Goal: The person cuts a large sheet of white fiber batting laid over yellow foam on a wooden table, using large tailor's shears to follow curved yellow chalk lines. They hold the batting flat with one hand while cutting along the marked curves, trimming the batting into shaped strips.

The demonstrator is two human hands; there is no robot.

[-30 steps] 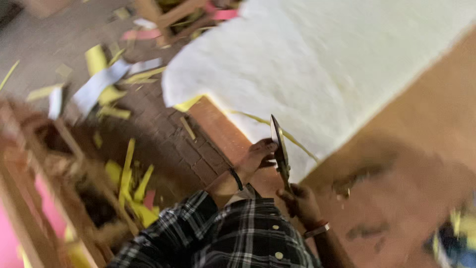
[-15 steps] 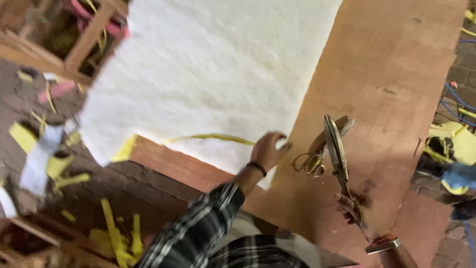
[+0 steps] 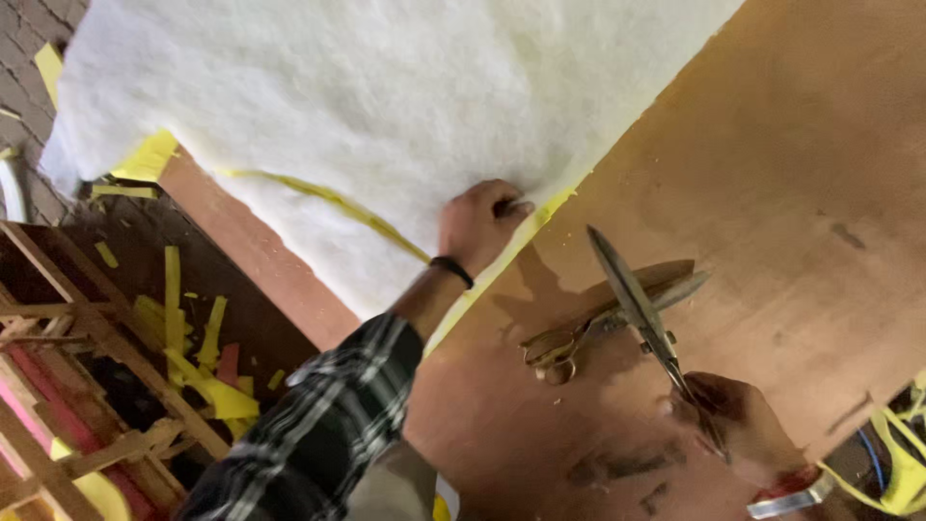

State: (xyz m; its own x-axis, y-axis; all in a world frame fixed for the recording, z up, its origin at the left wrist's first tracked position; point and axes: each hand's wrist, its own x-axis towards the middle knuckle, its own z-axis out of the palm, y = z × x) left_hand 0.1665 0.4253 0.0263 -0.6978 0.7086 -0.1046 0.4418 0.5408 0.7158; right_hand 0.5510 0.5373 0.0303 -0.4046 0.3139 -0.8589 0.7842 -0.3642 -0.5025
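The left hand (image 3: 477,227) grips the edge of the white wadding (image 3: 386,106) spread over the board (image 3: 772,145), pinning it flat, while the right hand (image 3: 733,425) is closed on shears (image 3: 637,304), blades nearly shut and raised beside spare scissors (image 3: 603,318).

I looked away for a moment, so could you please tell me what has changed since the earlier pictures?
The left hand has moved from beside the scissors onto the edge of the white wadding sheet and now grips it. The right hand still holds the raised scissors by the handles, blades together. A second pair of scissors lies untouched on the wooden board.
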